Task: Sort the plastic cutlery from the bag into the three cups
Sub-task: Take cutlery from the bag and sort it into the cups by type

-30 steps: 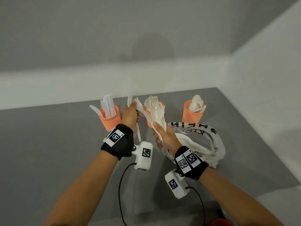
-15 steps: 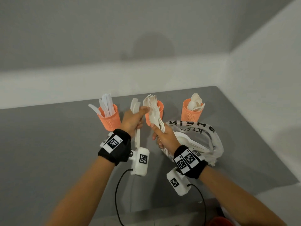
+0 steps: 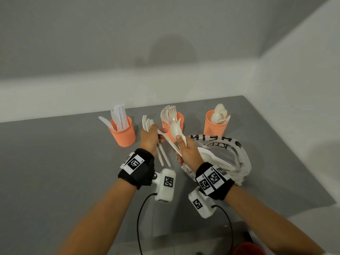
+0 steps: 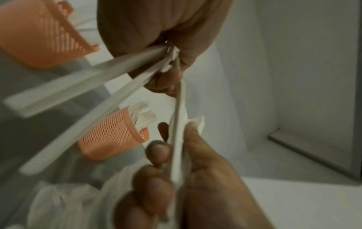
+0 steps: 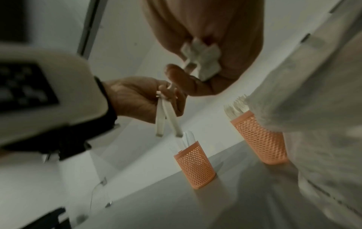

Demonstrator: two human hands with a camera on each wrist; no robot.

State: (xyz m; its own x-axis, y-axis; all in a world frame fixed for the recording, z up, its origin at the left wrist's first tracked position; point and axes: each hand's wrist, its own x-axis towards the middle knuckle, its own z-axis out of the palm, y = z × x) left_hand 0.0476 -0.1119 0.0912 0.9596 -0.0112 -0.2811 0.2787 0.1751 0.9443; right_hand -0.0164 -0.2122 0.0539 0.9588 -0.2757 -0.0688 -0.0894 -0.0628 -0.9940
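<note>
Cutlery fills both hands above the grey table (image 3: 55, 162). The left hand (image 3: 150, 138) is curled round a small bunch of white pieces (image 3: 147, 124); their heads fan out above the fist toward the far wall and the handles hang down past the wrist. In the blurred left wrist view they read as knives, though their shape is not sure. The right hand (image 3: 187, 153) grips a second bunch (image 3: 175, 130), with a spoon bowl and a fork head rising above the thumb, and the handles run down through the closed fingers. One long handle from this bunch slants across toward the left hand's fingertips and seems to touch them.

Three orange mesh cups stand in a row behind the hands. The left cup (image 3: 123, 134) holds knives, upright and leaning. The middle cup (image 3: 173, 126) holds forks, and the right hand's bunch rises just in front of it. The right cup (image 3: 216, 126) holds spoons and stands well apart from both hands.

The plastic bag (image 3: 237, 155) lies on the table just beyond the right wrist, its mouth toward the hands, with more white cutlery inside.
</note>
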